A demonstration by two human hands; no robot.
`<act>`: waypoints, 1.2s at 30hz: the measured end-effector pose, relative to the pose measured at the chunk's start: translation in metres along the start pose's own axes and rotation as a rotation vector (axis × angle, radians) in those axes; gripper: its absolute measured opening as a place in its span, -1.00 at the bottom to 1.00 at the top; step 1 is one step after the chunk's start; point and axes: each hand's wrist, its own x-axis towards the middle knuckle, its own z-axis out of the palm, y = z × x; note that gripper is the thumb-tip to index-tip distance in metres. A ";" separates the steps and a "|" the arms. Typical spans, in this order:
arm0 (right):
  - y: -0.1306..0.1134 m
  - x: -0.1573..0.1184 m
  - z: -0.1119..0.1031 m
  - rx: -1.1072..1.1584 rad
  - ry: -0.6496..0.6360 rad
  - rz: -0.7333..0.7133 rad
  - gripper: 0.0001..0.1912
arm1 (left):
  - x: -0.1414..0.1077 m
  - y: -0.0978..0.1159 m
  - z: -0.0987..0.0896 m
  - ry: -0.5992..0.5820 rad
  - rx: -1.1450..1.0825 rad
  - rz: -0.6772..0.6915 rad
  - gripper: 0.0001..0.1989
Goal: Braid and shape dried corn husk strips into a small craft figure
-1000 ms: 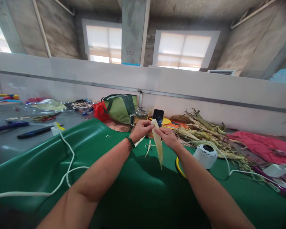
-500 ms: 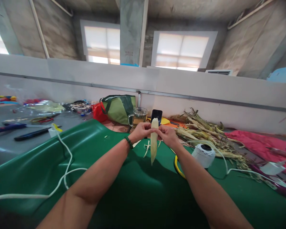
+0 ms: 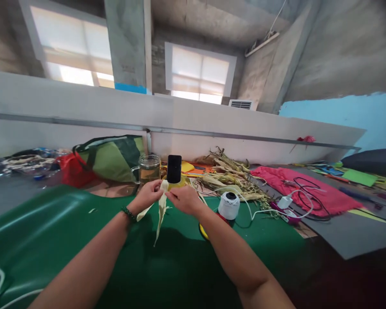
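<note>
Husk strip (image 3: 161, 207): pinched near top by closed fingers of left hand (image 3: 148, 196) and right hand (image 3: 185, 199) (hanging above green sheet (image 3: 180, 270)).

Dark green bracelet (image 3: 128, 213) of small rounded beads circling left wrist (image 3: 134, 208). Left hand (image 3: 145, 198), right hand (image 3: 187, 199) bare; forearms (image 3: 93, 246) bare too.

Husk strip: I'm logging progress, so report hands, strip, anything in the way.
Left hand pinching husk strip near its top; right hand at its edge. Strip hanging above green sheet. Glass mug and phone beyond; nothing visibly blocking.
</note>
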 end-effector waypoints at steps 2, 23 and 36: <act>-0.001 -0.002 -0.001 -0.017 0.035 -0.043 -0.57 | 0.002 -0.007 0.000 0.030 0.132 -0.057 -0.65; -0.046 -0.045 -0.037 -0.007 -0.251 -0.557 -0.71 | -0.008 -0.005 0.012 0.067 0.297 0.114 -0.65; 0.053 0.016 -0.099 -0.150 -0.532 -0.042 -0.75 | -0.008 -0.003 0.018 -0.165 0.476 -0.051 -0.66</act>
